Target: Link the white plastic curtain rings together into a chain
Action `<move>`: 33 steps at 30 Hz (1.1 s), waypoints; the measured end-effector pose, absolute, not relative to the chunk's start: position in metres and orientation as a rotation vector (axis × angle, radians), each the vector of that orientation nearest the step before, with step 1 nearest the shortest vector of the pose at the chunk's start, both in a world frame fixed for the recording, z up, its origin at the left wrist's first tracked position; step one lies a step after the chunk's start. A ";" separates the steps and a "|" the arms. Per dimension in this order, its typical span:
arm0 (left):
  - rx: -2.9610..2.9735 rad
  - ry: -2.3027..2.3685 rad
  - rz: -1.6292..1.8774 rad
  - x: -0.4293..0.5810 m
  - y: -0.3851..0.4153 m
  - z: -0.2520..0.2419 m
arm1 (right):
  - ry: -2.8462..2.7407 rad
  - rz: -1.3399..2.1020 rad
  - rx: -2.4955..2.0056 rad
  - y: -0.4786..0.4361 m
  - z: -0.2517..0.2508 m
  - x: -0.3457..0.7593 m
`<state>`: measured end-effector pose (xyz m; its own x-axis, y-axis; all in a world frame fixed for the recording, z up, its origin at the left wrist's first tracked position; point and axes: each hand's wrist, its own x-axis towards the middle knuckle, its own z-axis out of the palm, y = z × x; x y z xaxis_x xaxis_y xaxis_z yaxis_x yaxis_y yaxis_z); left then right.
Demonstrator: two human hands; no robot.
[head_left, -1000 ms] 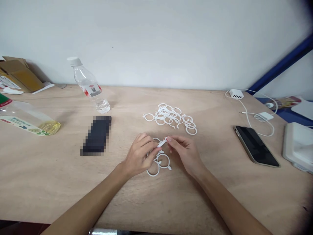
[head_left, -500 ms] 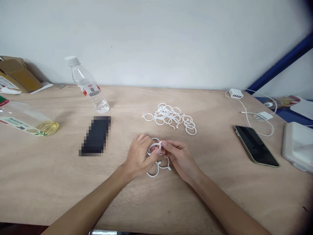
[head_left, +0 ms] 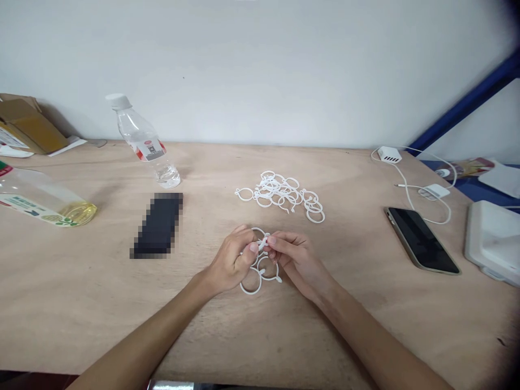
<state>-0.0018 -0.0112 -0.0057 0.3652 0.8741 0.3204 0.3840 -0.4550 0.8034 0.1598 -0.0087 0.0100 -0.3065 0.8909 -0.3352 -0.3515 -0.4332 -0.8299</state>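
We count two bare hands at the centre of the frame: the fingers of the left hand (head_left: pixel 233 261) and of the right hand (head_left: pixel 297 254) are pinched together on one white ring (head_left: pixel 262 245), held between them and seen nearly edge-on. Beneath and just beside them lie at least three loose rings (head_left: pixel 262 271); above centre, a heap of rings (head_left: pixel 280 189) overlaps too densely for us to count. Two bottles occupy the left: one clear bottle (head_left: pixel 147 146), white-capped, and one oil bottle (head_left: pixel 44 200) with yellow liquid at its base. One smartphone (head_left: pixel 422 240) lies at right. The rings appear to be smooth plastic, thin and circular, several with small tabs; the bottles are transparent; the tabletop (head_left: pixel 244 341) shows pale, faintly streaked wood grain.
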 end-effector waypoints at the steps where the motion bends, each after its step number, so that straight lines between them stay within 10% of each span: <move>1: 2.003 1.087 1.006 -0.002 -0.011 -0.006 | -0.828 1.853 -1.038 -0.009 0.010 0.160; 17: 1.907 1.232 1.097 -0.007 -0.003 -0.015 | -2.271 0.341 -1.421 0.100 -0.012 0.118; 24: 1.916 1.226 1.107 -0.007 -0.003 -0.012 | -2.205 0.349 -1.363 0.091 -0.008 0.117; 33: 1.943 1.219 1.098 -0.007 -0.004 -0.012 | -1.252 1.300 -1.072 0.030 0.009 0.164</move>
<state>-0.0070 -0.0038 -0.0116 0.2400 0.9120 0.3326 0.4257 -0.4068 0.8082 0.1640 0.0300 0.0089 -0.1123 0.9929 0.0396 -0.0766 0.0311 -0.9966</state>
